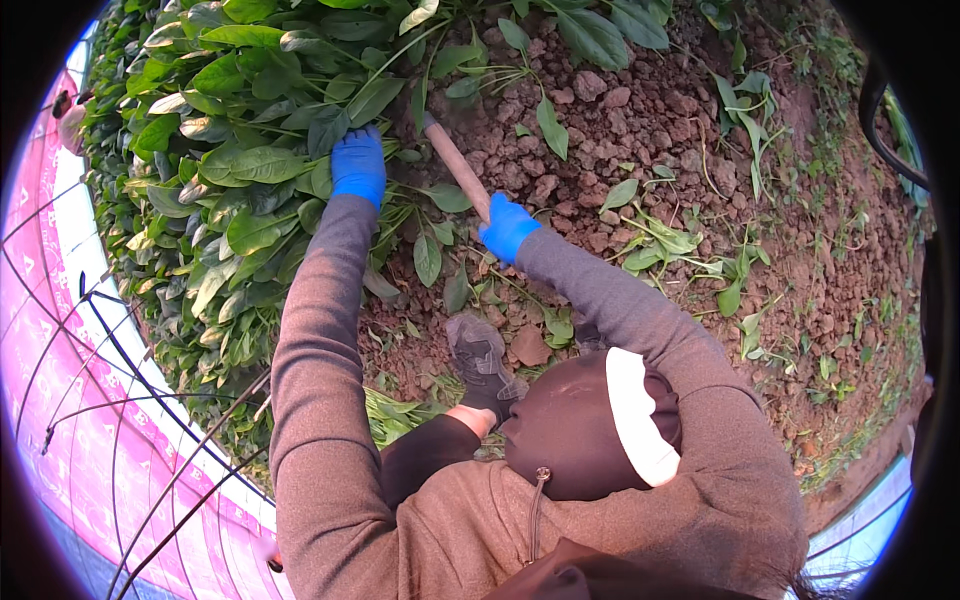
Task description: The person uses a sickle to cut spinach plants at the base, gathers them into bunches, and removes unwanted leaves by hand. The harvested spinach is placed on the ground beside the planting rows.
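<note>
My left hand [358,166], in a blue glove, is curled over the stems and leaves at the edge of a dense bed of spinach-like plants [259,165]. Its fingertips are partly hidden by foliage. In my right hand [508,231], also blue-gloved, is the wooden handle [459,166] of a hand tool. The handle slants up and left to a grey metal ferrule [428,120] near the plant bases. Leaves and soil hide the tool's working end. Beneath the handle lies crumbly brown soil [600,127].
Loose leafy plants [660,240] lie on the soil to the right. Below my left forearm is a pile of green stems [394,416]. My dark shoe [480,356] stands beside a reddish clod [530,346]. Pink printed sheeting [82,420] and thin dark rods [187,457] border the left side.
</note>
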Tool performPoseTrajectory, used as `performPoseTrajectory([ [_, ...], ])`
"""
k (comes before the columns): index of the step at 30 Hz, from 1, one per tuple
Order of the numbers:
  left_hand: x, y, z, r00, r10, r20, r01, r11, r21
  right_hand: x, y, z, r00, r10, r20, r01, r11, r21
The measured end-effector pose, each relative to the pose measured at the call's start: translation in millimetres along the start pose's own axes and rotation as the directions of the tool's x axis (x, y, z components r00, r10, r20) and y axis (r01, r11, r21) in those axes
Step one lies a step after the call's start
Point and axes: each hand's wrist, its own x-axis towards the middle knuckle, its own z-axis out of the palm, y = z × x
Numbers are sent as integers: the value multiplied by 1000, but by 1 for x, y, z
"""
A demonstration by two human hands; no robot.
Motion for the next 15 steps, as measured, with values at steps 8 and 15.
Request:
performPoseTrajectory([
  [8, -16, -40, -7, 985, 3, 172, 25, 987, -157, -29, 42, 8, 983, -168, -80, 158, 980, -121],
  [15, -22, -38, -40, 986, 20, 167, 36, 944, -329, -35, 75, 8, 963, -168, -211, 171, 985, -3],
])
